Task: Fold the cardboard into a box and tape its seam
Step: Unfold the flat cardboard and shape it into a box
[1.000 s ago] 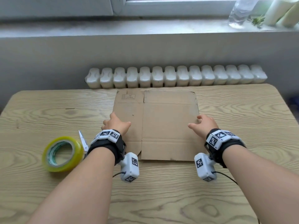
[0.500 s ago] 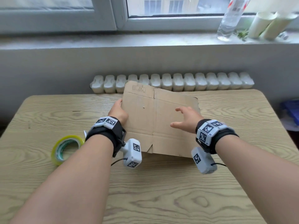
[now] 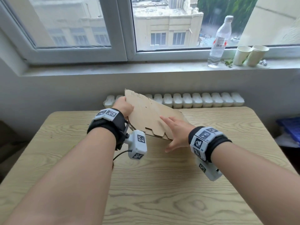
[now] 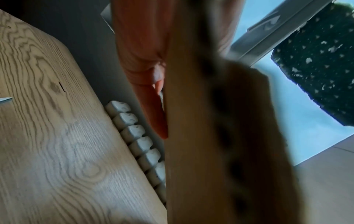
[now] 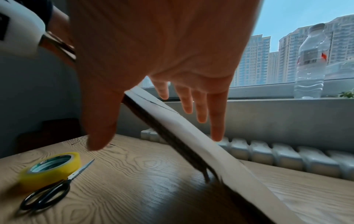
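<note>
The flattened brown cardboard (image 3: 151, 116) is off the wooden table (image 3: 162, 192), tilted with its left side high and its far right corner low near the tabletop. My left hand (image 3: 125, 108) grips its upper left edge; in the left wrist view the cardboard (image 4: 210, 136) is a blur beside a finger (image 4: 153, 109). My right hand (image 3: 173, 132) is spread at the near right edge, fingers straight above the sheet and thumb below it. In the right wrist view the cardboard edge (image 5: 191, 136) runs between thumb and fingers. A yellow tape roll (image 5: 49, 168) lies on the table at the left.
Black-handled scissors (image 5: 47, 192) lie beside the tape. A white radiator (image 3: 203, 99) runs behind the table's far edge. On the windowsill stand a plastic bottle (image 3: 219, 41) and two paper cups (image 3: 250, 55). A blue item (image 3: 290, 124) sits off the table's right side.
The cardboard went from flat on the table to lifted and tilted by my left hand. My right hand slid from its right edge to the near right edge. The head view rose.
</note>
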`<action>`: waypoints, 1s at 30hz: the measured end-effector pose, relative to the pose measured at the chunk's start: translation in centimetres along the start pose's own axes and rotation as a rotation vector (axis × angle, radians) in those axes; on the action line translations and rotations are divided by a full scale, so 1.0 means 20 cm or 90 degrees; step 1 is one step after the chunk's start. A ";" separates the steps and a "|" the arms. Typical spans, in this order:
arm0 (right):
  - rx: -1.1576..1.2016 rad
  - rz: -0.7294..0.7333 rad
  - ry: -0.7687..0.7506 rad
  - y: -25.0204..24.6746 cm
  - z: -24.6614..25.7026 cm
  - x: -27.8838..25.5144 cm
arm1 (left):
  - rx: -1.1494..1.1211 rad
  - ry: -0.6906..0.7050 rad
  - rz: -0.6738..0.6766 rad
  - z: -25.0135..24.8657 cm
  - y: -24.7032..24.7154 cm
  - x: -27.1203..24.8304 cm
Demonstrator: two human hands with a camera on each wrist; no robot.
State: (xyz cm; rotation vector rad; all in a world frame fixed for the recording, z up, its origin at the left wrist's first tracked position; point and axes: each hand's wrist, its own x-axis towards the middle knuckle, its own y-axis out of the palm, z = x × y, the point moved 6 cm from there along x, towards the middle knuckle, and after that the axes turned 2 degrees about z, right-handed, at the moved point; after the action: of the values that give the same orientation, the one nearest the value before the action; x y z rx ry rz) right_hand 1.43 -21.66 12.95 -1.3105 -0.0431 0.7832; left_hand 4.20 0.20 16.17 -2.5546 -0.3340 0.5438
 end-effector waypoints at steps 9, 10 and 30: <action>-0.103 -0.070 -0.005 -0.14 0.11 -0.10 | -0.239 -0.035 0.012 -0.10 -0.05 -0.13; -0.101 -0.070 0.002 -0.15 0.12 -0.10 | -0.268 -0.040 0.014 -0.12 -0.06 -0.15; 0.040 -0.175 0.077 -0.57 0.43 -0.10 | -0.134 0.034 0.241 -0.37 -0.08 -0.33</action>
State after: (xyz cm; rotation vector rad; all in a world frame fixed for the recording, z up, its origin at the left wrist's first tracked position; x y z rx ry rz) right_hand 1.54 -15.95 26.24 -1.2571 -0.0998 0.4673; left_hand 1.41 -3.68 24.99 -2.8494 0.1245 0.6014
